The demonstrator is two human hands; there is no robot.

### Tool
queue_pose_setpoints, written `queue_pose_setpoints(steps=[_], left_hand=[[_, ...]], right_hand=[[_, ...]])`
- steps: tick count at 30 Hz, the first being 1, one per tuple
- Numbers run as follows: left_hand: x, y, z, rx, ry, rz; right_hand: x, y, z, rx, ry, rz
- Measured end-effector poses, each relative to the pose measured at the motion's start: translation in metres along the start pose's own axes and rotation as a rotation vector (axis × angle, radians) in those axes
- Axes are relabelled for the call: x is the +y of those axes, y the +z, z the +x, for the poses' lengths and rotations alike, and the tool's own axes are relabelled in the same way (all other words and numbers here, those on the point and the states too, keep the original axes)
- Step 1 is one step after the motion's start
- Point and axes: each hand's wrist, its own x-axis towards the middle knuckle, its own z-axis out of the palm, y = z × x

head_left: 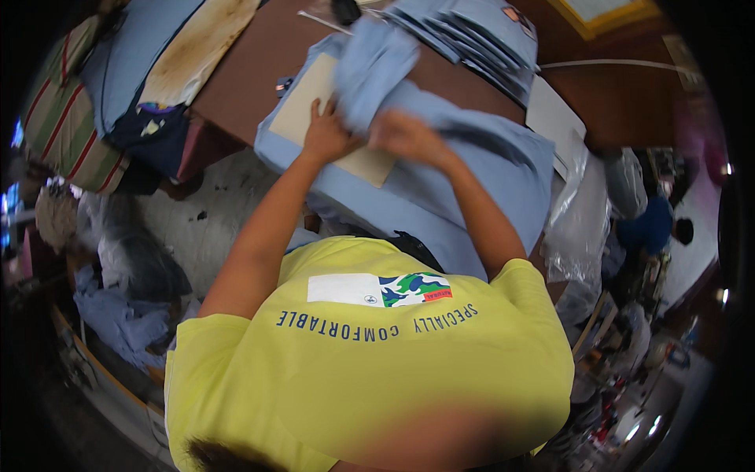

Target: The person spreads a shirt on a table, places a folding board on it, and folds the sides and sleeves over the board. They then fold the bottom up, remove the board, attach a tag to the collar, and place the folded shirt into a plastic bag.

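Note:
A light blue shirt (480,149) lies spread on the table in front of me, with a flat beige card (303,102) on top of it. My left hand (326,138) rests on the card, fingers spread and thumb side toward the cloth. Close beside it, my right hand (409,138) is blurred by motion, its fingers curled at the shirt's folded part. That part, perhaps a sleeve, stands up blurred beyond both hands and covers some of the card.
The brown tabletop (259,55) extends past the shirt. Folded blue shirts (480,39) are stacked at the far right, beside white sheets (554,118) and clear plastic bags (578,220). A person in a striped top (75,118) is at the left.

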Motion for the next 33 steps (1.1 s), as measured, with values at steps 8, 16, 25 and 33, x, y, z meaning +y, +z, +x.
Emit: queue_pose_setpoints(steps=[8, 16, 25, 33], left_hand=[[-0.002, 0.001, -0.004, -0.03, 0.064, -0.06], [-0.003, 0.012, -0.003, -0.059, 0.131, -0.097], [-0.007, 0.014, -0.01, -0.062, 0.163, -0.109], [-0.008, 0.014, -0.014, -0.061, 0.197, -0.11]], right_hand=[[0.08, -0.091, -0.177, 0.397, 0.669, -0.702], [0.131, -0.124, -0.209, 0.238, 0.925, -1.151], [-0.016, -0.051, -0.319, 1.031, 0.923, -1.124], [-0.016, 0.001, -0.347, 1.118, 1.123, -1.113]])
